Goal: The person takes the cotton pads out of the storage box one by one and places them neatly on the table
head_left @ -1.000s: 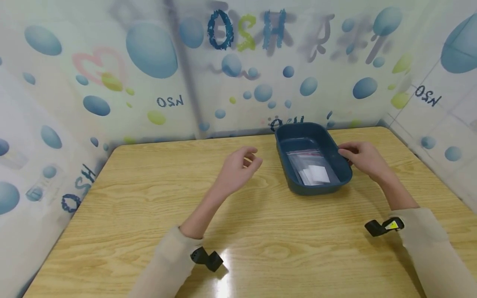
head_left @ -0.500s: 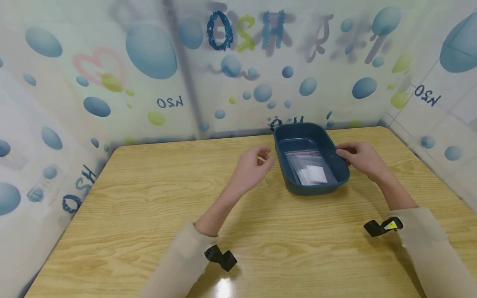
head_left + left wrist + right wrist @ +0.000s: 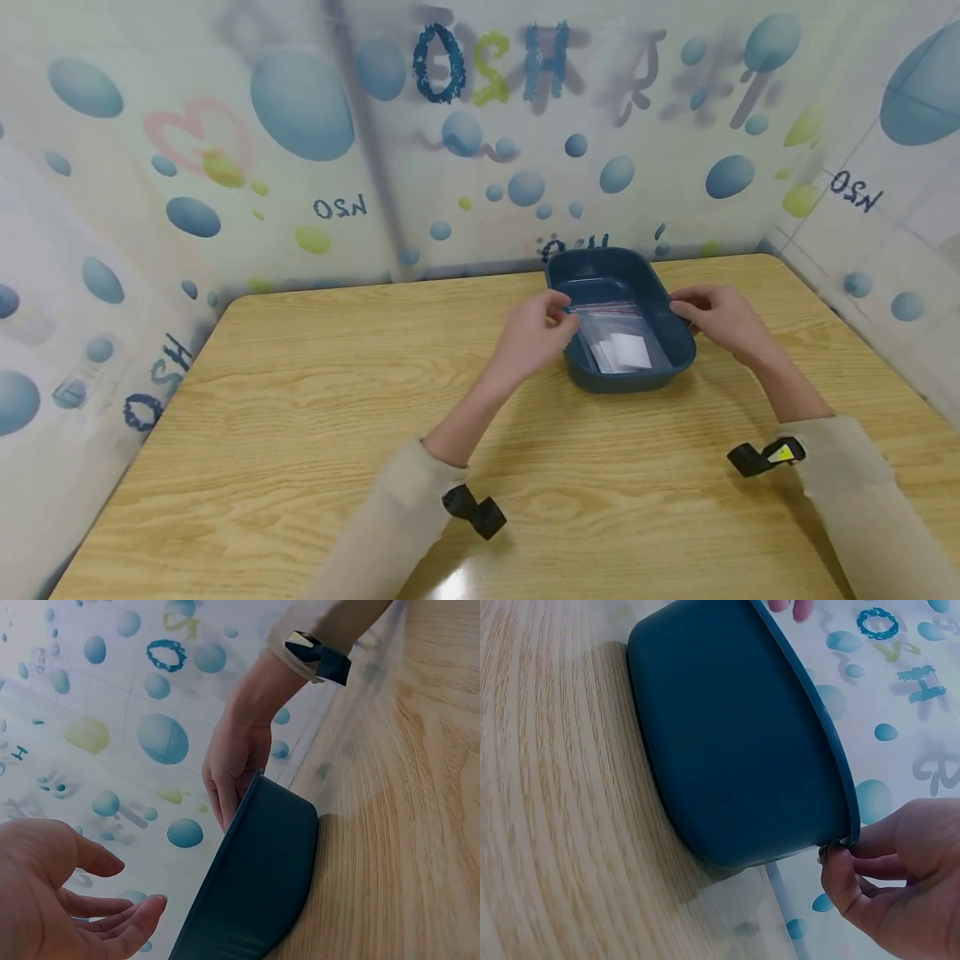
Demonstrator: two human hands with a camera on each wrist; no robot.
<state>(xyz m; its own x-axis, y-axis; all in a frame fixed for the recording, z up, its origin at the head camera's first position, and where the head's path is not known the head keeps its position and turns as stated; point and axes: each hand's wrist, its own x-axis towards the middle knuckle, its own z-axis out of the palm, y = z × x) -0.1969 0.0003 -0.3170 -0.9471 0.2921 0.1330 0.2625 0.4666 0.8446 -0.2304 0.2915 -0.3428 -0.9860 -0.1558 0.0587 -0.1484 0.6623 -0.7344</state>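
Observation:
A dark blue plastic basin [image 3: 628,382] stands on the table at its far right part. Inside lie clear zip bags [image 3: 611,323] with red seal lines and white pieces [image 3: 627,351] in them. My right hand [image 3: 720,318] pinches the basin's right rim, thumb on the inner side; the right wrist view shows the fingertips at the rim of the basin wall [image 3: 735,735]. Over the left rim hovers my left hand [image 3: 534,333], fingers loosely bent. In the left wrist view, that left hand [image 3: 82,900] has a gap between thumb and fingers, with nothing held.
A wood-grain table [image 3: 300,400] spreads to the left and in front of the basin. Behind it rises a wall covering [image 3: 480,183] printed with blue and green drops and letters, close to the basin's far end. Black wrist cameras [image 3: 474,512] sit on both sleeves.
My left hand has moved right, from over the table to the basin's left rim. The basin has shifted slightly left along with my right hand, which keeps its grip on the rim.

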